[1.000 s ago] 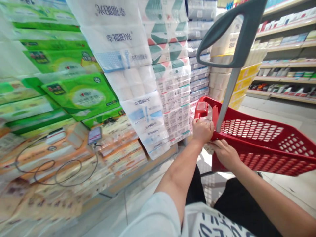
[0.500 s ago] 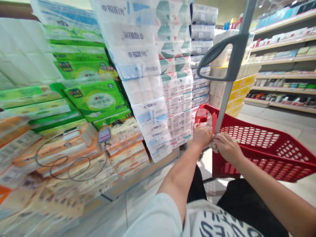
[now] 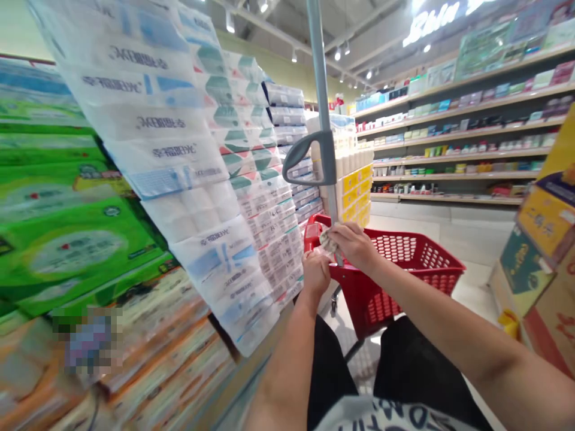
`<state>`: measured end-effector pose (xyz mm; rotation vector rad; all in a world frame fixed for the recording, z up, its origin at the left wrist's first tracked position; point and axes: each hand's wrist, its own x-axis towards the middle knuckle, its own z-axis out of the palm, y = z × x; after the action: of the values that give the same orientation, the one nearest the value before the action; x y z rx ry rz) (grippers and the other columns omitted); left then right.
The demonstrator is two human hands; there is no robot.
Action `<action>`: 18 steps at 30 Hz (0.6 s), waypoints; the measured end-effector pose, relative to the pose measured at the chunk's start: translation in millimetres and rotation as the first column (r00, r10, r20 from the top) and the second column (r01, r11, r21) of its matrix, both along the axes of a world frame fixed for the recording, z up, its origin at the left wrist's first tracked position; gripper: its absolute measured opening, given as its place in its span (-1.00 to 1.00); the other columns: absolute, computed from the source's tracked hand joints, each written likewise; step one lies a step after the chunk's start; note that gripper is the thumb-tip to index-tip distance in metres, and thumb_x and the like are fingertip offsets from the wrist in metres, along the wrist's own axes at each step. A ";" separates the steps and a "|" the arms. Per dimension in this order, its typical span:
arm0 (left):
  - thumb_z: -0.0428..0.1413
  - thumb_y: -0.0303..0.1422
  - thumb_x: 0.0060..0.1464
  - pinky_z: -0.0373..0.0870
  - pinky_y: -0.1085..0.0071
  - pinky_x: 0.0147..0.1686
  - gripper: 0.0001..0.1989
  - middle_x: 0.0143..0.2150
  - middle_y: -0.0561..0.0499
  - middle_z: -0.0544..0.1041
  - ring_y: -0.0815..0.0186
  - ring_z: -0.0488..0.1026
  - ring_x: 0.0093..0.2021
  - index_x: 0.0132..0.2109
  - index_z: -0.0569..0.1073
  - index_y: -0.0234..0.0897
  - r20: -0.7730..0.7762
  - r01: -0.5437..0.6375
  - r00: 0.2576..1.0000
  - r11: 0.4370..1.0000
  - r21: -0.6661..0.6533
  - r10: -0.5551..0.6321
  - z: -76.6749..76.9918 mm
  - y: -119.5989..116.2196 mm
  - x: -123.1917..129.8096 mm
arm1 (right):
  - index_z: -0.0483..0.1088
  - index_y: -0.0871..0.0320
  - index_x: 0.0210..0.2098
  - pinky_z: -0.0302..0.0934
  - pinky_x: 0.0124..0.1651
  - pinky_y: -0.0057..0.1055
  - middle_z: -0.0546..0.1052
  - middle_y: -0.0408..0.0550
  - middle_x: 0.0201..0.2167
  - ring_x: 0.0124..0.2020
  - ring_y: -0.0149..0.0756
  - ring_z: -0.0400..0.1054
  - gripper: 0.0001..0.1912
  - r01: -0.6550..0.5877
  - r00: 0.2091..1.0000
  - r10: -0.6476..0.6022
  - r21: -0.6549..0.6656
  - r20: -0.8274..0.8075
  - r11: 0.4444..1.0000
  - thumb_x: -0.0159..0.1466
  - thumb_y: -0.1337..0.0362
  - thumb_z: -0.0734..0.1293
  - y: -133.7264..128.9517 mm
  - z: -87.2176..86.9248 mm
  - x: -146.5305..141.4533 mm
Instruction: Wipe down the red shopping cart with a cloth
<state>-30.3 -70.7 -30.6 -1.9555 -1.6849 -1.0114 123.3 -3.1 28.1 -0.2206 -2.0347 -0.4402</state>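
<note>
My hands are held together over the near corner of a red plastic shopping basket (image 3: 398, 251) on a wheeled trolley. Between them is a small crumpled piece of paper (image 3: 328, 241). My right hand (image 3: 354, 245) pinches it from above, and my left hand (image 3: 316, 273) closes on its lower end. Both hands are just in front of a grey trolley pole (image 3: 321, 78) with a curved grey handle (image 3: 309, 155). The paper's print is too small to read.
Stacked packs of toilet paper (image 3: 171, 197) and green-wrapped tissue packs (image 3: 76, 239) line the left side close to the trolley. Long shelves of goods (image 3: 453, 149) run along the right, with cardboard boxes (image 3: 539, 263) nearer. A pale aisle floor (image 3: 431, 233) lies between them.
The view has swung upward and to the right, showing the ceiling and more shelving. The basket now looks smaller in the frame. My hands have shifted to the left of the pole's lower end, still on the paper.
</note>
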 end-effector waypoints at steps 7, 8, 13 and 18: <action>-0.24 -0.45 0.27 0.16 0.16 0.04 -0.58 -0.33 -0.06 0.55 0.22 0.42 -0.21 -0.34 0.49 -0.23 -0.008 -0.037 0.999 0.998 0.046 0.038 -0.5 1.9 3.1 | 0.47 0.14 -0.10 0.24 0.06 -0.24 0.48 0.02 -0.12 -0.04 -0.17 0.23 -0.79 -0.003 0.994 0.000 0.028 0.107 1.000 0.33 0.27 0.25 -8.5 -0.5 5.1; -0.22 -0.46 0.27 0.17 0.15 0.04 -0.59 -0.33 -0.06 0.55 0.22 0.42 -0.22 -0.35 0.49 -0.23 -0.014 -0.033 0.999 0.999 0.044 0.033 -1.2 3.0 2.5 | 0.47 0.15 -0.10 0.24 0.06 -0.24 0.48 0.03 -0.13 -0.04 -0.17 0.23 -0.79 -0.004 0.995 0.002 0.019 0.098 1.000 0.33 0.27 0.26 -8.9 4.9 4.4; -0.18 -0.49 0.23 0.15 0.14 0.08 -0.60 -0.40 -0.03 0.52 0.25 0.41 -0.28 -0.43 0.48 -0.22 -0.017 -0.057 0.998 0.998 0.026 0.057 -5.3 7.2 2.0 | 0.48 0.09 -0.05 0.22 0.10 -0.20 0.47 0.01 -0.07 -0.01 -0.16 0.22 -0.75 -0.038 0.982 0.023 -0.080 -0.190 0.996 0.34 0.30 0.24 -5.7 50.2 -0.8; -0.15 -0.48 0.20 0.15 0.13 0.06 -0.63 -0.42 -0.03 0.52 0.22 0.40 -0.27 -0.41 0.49 -0.22 -0.096 -0.070 0.993 0.997 0.025 0.072 -6.8 5.5 2.1 | 0.51 0.07 -0.12 0.23 0.05 -0.23 0.49 -0.03 -0.13 -0.07 -0.18 0.24 -0.79 -0.083 0.983 0.066 -0.090 -0.172 0.993 0.33 0.23 0.26 -9.0 46.7 -2.2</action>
<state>-28.2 -65.2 -37.4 -1.8852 -1.6717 -0.8911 121.1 -12.1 74.9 -0.2315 -1.8929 -0.2675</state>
